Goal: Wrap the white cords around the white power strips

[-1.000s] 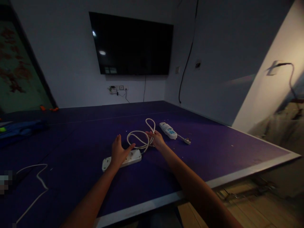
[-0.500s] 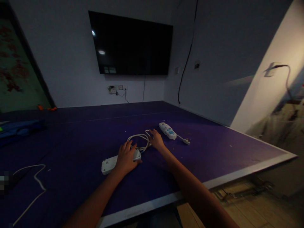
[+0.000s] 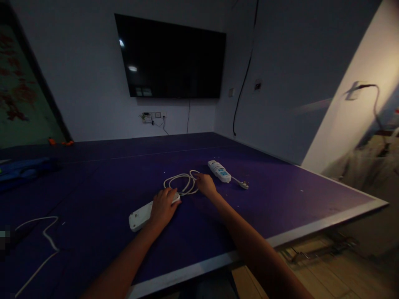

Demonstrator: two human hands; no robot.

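A white power strip [image 3: 139,216] lies at a slant on the purple tabletop. My left hand [image 3: 163,207] is wrapped over its right end, with the fingers on the far edge and the thumb on the near one. From that end a white cord [image 3: 177,178] runs out in loose loops on the table. My right hand [image 3: 205,185] is closed on the cord at the right of the loops; its fingertips are partly hidden. Just beyond that hand lies a second power strip [image 3: 220,171], its cord wound round its body and its plug [image 3: 244,185] pointing right.
The purple table [image 3: 274,199] has a pale edge at the front and right. Another white cord [image 3: 50,236] lies at the left, with blue cloth [image 3: 28,170] behind it. A television [image 3: 174,58] hangs on the back wall above sockets [image 3: 156,115].
My left hand has shifted the power strip slightly left, its fingers now closer round it. My right hand's fingers have closed on the cord, and the loops have spread a little leftward.
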